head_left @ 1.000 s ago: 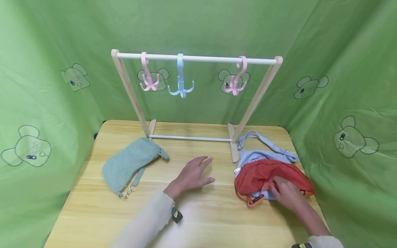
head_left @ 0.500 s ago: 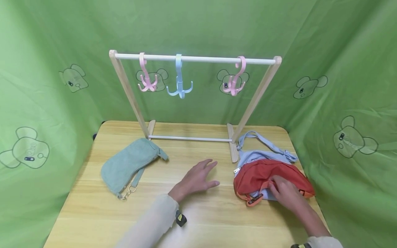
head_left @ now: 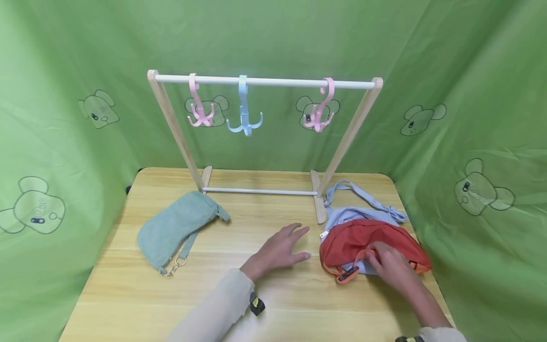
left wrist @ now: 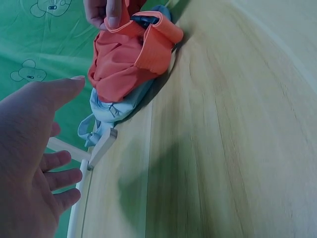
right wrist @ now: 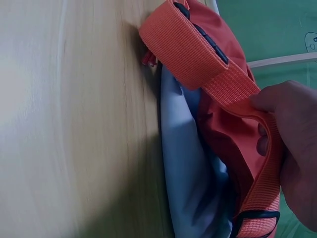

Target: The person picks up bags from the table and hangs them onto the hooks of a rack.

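Note:
At the right of the head view, a red waist bag (head_left: 372,237) lies on top of a light blue bag (head_left: 346,213) with a knotted strap. My right hand (head_left: 391,266) grips the red bag's orange webbing strap (right wrist: 270,163), thumb on one side and fingers curled behind it. A black buckle (right wrist: 210,42) sits on that strap. Left of the bags, my left hand (head_left: 279,249) hovers over the table with its fingers spread and nothing in them. Its thumb points toward the red bag in the left wrist view.
A teal handbag (head_left: 177,230) with a gold chain clasp lies on the table (head_left: 171,308) at left. Behind stands a wooden rack (head_left: 348,137) whose white top bar carries two pink hooks (head_left: 201,109) and a blue hook (head_left: 245,111). Green cloth (head_left: 265,38) surrounds the table.
My left hand has moved right and slightly nearer me, toward the red waist bag. The right hand keeps its grip on the strap almost in place. The view has shifted slightly.

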The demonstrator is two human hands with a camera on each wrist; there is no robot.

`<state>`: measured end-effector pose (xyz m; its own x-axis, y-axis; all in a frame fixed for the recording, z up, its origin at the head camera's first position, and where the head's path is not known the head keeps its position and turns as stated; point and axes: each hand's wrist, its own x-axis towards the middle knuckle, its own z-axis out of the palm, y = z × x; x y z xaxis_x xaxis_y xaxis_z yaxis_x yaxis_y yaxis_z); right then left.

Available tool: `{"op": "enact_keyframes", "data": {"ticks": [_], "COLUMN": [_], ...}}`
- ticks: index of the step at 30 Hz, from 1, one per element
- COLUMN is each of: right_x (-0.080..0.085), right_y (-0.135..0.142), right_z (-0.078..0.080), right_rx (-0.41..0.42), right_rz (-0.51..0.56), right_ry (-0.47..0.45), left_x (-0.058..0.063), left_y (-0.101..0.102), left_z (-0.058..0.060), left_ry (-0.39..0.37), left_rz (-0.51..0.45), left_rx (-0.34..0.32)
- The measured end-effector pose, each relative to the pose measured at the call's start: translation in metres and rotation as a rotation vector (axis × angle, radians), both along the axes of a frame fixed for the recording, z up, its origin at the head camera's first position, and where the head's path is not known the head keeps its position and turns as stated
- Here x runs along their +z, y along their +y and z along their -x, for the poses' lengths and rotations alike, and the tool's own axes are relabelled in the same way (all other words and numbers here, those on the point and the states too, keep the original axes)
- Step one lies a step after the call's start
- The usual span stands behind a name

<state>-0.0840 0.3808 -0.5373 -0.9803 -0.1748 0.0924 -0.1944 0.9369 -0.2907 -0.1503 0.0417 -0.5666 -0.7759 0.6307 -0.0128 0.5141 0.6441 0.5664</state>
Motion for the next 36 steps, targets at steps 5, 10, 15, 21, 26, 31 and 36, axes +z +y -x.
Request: {"op": "enact_keyframes", "data": {"ticks": [5,10,15,21,26,31,36], "right_x": [-0.001,-0.001,-0.001,-0.002,-0.001,0.001,0.004], "right_y": [-0.003,-0.007,-0.011,-0.017,-0.021,-0.025,-0.029], "right_z": [0.000,0.001,0.000,0.002,0.003,0.002,0.002], "right_rx": [0.001,-0.005,-0.007,0.003,0.018,0.018,0.021], "right_rz": [-0.005,0.007,0.017,0.021,0.024,0.029,0.043], "right_ry": [0.014,0.027,0.030,0.074,0.104,0.109,0.114], "left_x": [0.000,-0.001,-0.002,-0.002,0.000,-0.001,-0.004], "left_y": [0.007,0.017,0.028,0.037,0.045,0.050,0.051], "left_z": [-0.001,-0.003,-0.008,-0.010,-0.012,-0.013,-0.014], "left_ry": [0.003,-0.019,-0.050,-0.036,-0.026,-0.010,-0.018], "left_rz": [-0.006,-0.038,-0.061,-0.057,-0.064,-0.062,-0.106], "left_rx": [-0.002,-0.014,-0.019,-0.027,-0.042,-0.061,-0.074]}}
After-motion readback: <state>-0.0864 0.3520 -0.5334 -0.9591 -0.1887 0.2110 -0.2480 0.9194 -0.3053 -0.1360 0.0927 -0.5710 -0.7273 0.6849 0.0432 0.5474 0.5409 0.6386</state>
